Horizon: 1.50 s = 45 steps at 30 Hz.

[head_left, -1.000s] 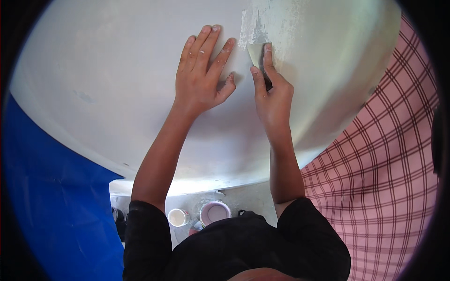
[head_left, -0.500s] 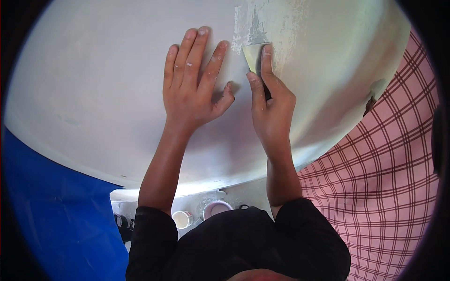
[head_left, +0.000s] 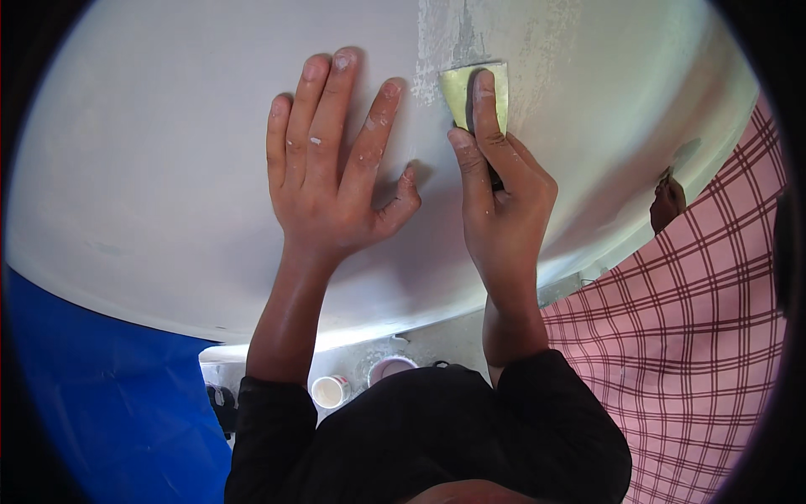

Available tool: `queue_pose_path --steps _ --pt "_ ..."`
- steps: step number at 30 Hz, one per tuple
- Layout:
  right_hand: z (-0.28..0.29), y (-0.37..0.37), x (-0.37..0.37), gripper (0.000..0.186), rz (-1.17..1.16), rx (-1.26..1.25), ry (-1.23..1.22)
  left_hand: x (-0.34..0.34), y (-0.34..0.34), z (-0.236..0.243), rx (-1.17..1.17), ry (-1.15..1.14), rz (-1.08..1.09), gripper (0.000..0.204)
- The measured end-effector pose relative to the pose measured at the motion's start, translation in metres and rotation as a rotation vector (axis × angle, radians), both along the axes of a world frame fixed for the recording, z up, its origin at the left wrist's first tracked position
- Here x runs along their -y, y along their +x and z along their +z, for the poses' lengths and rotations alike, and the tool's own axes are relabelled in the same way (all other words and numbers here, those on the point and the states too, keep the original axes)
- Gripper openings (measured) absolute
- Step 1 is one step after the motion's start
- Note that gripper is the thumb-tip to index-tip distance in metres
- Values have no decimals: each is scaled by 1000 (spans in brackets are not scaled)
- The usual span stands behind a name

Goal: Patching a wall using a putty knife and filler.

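A large curved white panel (head_left: 151,151) fills the upper view, with a patchy grey streak of filler (head_left: 466,29) at the top. My left hand (head_left: 336,176) rests palm down on it with fingers apart, white flecks on them. Just right of it, my right hand (head_left: 508,202) grips a pale yellow-green scraper (head_left: 456,88), index finger along the blade, thumb at its left side. The scraper lies against the panel just below the streak.
Blue sheeting (head_left: 101,386) is at lower left, pink checked cloth (head_left: 672,353) at right. Part of another person, seemingly a hand (head_left: 667,202), shows at the panel's right edge. A white cup (head_left: 329,389) and a pink bucket (head_left: 388,365) stand on the floor below.
My left hand has moved left and slightly down over the panel. The scraper has shifted right, and more of its blade face now shows. More of the other person shows at right.
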State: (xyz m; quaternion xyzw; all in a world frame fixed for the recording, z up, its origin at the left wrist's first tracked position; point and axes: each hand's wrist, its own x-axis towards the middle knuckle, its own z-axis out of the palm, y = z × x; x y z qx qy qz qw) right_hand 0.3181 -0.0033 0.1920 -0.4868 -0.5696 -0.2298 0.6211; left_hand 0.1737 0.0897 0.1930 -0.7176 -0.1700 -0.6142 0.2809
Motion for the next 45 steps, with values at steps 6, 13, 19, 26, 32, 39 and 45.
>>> queue_pose_path --steps 6,13,19,26,32,39,45 --pt "-5 -7 10 42 -67 -19 -81 -4 -1 -3 -12 26 -13 59" --pt "-9 -5 6 43 -63 -20 -46 -7 -2 -5 -26 69 -32 61" --pt "0 -6 8 45 -72 -1 -54 -2 -4 -4 -33 56 -16 61" --pt "3 -6 9 47 -49 -31 -71 0 -1 -3 -26 54 -5 60" --pt "1 6 6 48 -64 -8 -28 1 8 1 -40 41 -5 61" --pt "-4 25 3 48 -132 25 18 -5 25 6 -55 49 -42 61" --pt "6 27 8 47 -140 -18 -38 -9 33 7 -62 53 -57 61"
